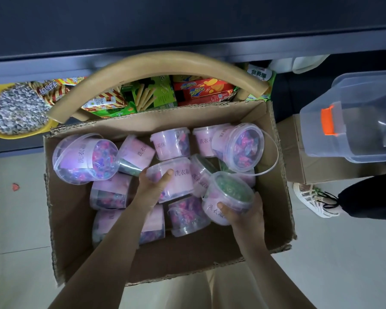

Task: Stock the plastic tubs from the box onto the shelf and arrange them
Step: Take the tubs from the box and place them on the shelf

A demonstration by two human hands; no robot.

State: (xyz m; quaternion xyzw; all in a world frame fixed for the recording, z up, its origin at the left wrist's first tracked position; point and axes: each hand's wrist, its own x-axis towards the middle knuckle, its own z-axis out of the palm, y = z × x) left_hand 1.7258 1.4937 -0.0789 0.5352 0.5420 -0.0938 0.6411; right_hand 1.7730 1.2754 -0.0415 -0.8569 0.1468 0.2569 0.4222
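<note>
An open cardboard box [71,210] on the floor is seen from above, with pink-labelled plastic tubs [112,190] lying jumbled inside it, most on their sides. A tub lying on its side [181,177] at the centre of the box is gripped by the left hand [152,188], whose fingers and thumb are curled round its lid end. A tilted tub with green contents [230,192], right of centre, is held by the right hand [243,214], with the thumb on its label and the fingers wrapped round its wall. Both held tubs are within the box, touching neighbouring tubs. A dark shelf [187,21] is seen at the far side, with snack packets [203,90] on a lower level behind a curved wooden rail [156,63]. A clear storage bin [354,130] is shown at the right, on a smaller carton.
</note>
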